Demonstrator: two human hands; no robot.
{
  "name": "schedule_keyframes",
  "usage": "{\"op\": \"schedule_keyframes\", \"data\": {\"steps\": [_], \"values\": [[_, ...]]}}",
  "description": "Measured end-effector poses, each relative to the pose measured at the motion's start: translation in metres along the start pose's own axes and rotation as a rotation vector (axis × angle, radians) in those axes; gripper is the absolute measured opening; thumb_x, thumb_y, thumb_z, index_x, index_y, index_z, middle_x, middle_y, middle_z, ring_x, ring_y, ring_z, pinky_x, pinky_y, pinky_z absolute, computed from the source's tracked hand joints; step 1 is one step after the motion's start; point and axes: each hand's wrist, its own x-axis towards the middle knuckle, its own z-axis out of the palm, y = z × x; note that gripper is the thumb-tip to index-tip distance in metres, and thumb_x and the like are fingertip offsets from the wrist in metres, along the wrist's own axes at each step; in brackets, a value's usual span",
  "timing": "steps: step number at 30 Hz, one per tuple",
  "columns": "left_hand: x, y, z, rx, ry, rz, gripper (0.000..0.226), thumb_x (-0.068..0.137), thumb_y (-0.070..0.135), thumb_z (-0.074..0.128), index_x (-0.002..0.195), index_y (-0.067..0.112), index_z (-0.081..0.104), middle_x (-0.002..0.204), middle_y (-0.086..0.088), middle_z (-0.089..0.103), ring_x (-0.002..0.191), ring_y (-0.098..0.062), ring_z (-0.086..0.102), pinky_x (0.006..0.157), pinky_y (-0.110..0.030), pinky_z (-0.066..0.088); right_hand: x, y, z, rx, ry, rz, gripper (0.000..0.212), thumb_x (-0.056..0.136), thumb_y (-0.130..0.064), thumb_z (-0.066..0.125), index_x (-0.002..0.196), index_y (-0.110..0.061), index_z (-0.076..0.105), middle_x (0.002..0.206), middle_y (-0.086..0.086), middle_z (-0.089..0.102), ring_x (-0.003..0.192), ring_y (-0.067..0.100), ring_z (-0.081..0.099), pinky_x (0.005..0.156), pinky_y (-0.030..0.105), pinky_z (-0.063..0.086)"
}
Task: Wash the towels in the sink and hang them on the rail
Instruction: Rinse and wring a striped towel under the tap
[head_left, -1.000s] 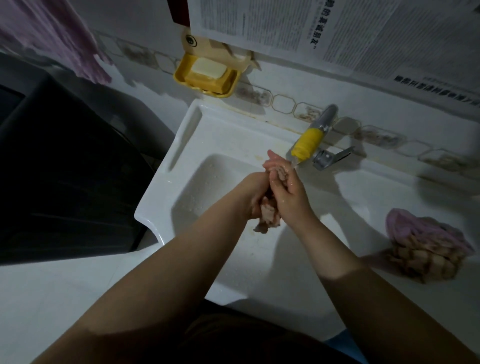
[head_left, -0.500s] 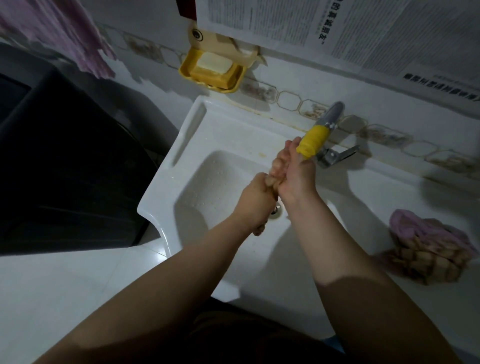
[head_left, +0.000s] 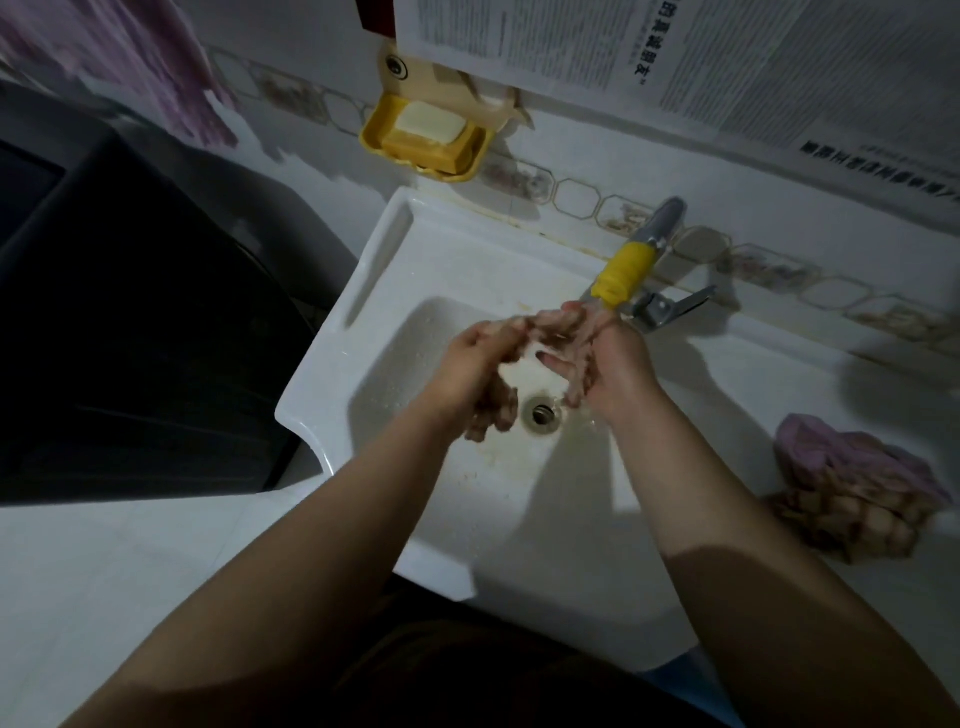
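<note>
A white sink (head_left: 374, 291) is set below the tap (head_left: 623, 270). A small wet towel (head_left: 493, 405) is gripped in curled fingers by the left hand (head_left: 467, 364) and right hand (head_left: 608, 369), held at the spout, apparently for rinsing.

Person, head view: left hand (head_left: 470, 364) and right hand (head_left: 615, 371) bare, wet; both forearms bare to the elbow, no sleeves, rings or watch visible; dark garment at lower frame edge
</note>
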Motion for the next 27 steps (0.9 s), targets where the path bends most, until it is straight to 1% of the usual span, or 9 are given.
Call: {"op": "schedule_keyframes", "data": {"steps": [4,5,8,13,16,18,21,24,27], "values": [[0.012,0.016,-0.018,-0.191,-0.035,0.067,0.035,0.102,0.029,0.039,0.114,-0.001,0.053,0.065,-0.02,0.053,0.045,-0.028,0.056,0.037,-0.033,0.046,-0.011,0.0,-0.031,-0.427,-0.138,-0.123,0.021,0.098,-0.027,0.05,0.107,-0.011,0.06,0.073,0.0,0.068,0.045,0.007,0.052,0.038,0.014,0.039],[0.013,0.022,-0.02,-0.21,-0.021,0.06,0.033,0.102,0.026,0.038,0.114,-0.001,0.052,0.068,-0.02,0.053,0.047,-0.029,0.057,0.039,-0.036,0.046,-0.011,-0.001,-0.04,-0.467,-0.168,-0.117,0.02,0.096,-0.027,0.053,0.103,-0.011,0.062,0.07,0.0,0.067,0.045,0.008,0.053,0.039,0.015,0.04],[0.017,0.028,-0.025,-0.26,-0.06,0.038,0.028,0.102,0.018,0.037,0.102,0.0,0.059,0.07,-0.023,0.057,0.047,-0.031,0.059,0.04,-0.04,0.048,-0.009,-0.004,-0.059,-0.647,-0.27,-0.042,0.014,0.089,-0.024,0.062,0.094,-0.013,0.069,0.082,0.007,0.072,0.074,0.023,0.066,0.073,0.036,0.049],[0.02,0.035,-0.022,-0.331,-0.043,-0.049,0.042,0.103,0.032,0.035,0.088,0.004,0.063,0.068,-0.016,0.064,0.057,-0.03,0.062,0.057,-0.036,0.051,-0.009,-0.005,-0.066,-0.831,-0.33,-0.043,0.011,0.084,-0.008,0.067,0.082,-0.016,0.059,0.076,0.001,0.06,0.073,0.015,0.055,0.071,0.026,0.043],[0.023,0.038,-0.019,-0.433,0.058,-0.139,0.047,0.099,0.047,0.041,0.086,0.007,0.062,0.077,-0.009,0.07,0.074,-0.023,0.068,0.07,-0.035,0.053,-0.004,0.001,-0.067,-0.764,-0.282,-0.089,0.021,0.084,-0.003,0.066,0.081,-0.016,0.051,0.075,0.005,0.053,0.072,0.018,0.051,0.069,0.029,0.041],[0.024,0.034,-0.019,-0.437,0.089,-0.174,0.049,0.097,0.052,0.042,0.091,0.007,0.062,0.084,-0.01,0.07,0.079,-0.025,0.067,0.07,-0.037,0.054,-0.002,0.007,-0.067,-0.622,-0.252,-0.079,0.024,0.084,0.001,0.064,0.1,-0.013,0.053,0.094,0.01,0.06,0.083,0.022,0.06,0.075,0.03,0.051],[0.028,0.028,-0.025,-0.43,-0.022,-0.192,0.049,0.094,0.054,0.045,0.091,0.008,0.06,0.086,-0.013,0.067,0.078,-0.027,0.067,0.069,-0.038,0.056,-0.003,0.012,-0.062,-0.561,-0.262,-0.071,0.025,0.09,-0.005,0.059,0.114,-0.007,0.058,0.1,0.007,0.069,0.085,0.018,0.068,0.087,0.038,0.053],[0.027,0.025,-0.033,-0.367,-0.201,-0.131,0.032,0.091,0.037,0.06,0.099,0.006,0.055,0.094,-0.016,0.06,0.077,-0.026,0.068,0.067,-0.034,0.057,-0.003,0.011,-0.061,-0.387,-0.208,-0.046,0.017,0.098,-0.023,0.049,0.102,-0.015,0.063,0.081,-0.006,0.072,0.081,0.006,0.068,0.093,0.047,0.049],[0.025,0.019,-0.033,-0.067,-0.22,-0.104,0.043,0.085,0.012,0.069,0.124,0.014,0.051,0.112,-0.012,0.06,0.086,-0.021,0.068,0.076,-0.033,0.058,0.0,0.003,-0.059,-0.211,-0.184,0.011,0.038,0.098,-0.043,0.04,0.11,-0.016,0.065,0.106,0.006,0.071,0.106,0.024,0.065,0.091,0.053,0.05]]}}
